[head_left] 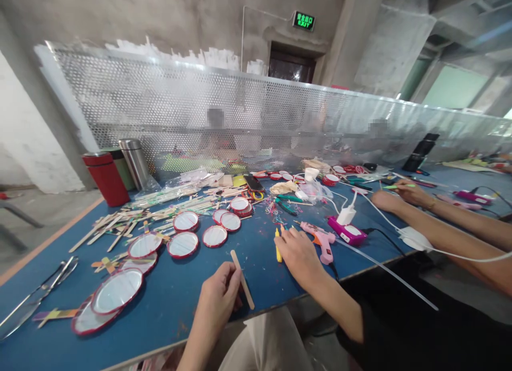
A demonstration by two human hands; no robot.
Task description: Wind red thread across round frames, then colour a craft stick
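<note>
My left hand [219,292] pinches a plain wooden craft stick [242,280] between thumb and fingers near the table's front edge. To its right, my right hand [299,253] lies over several coloured markers, its fingers reaching forward and slightly apart. A yellow marker [278,246] touches the side of that hand; the tips of the others show past the fingers, partly hidden. Just right of this hand rests a pink glue gun [321,240]. Round white discs with red rims, such as one disc [183,244], lie left of my hands.
Loose craft sticks [116,227] are heaped at the left, behind metal-framed glasses [40,296]. A red bottle [106,179] and a steel flask [135,160] stand behind. A purple power strip [347,231] with cables lies right. Another person's arms [432,216] rest beyond it. A perforated metal screen [168,104] borders the table.
</note>
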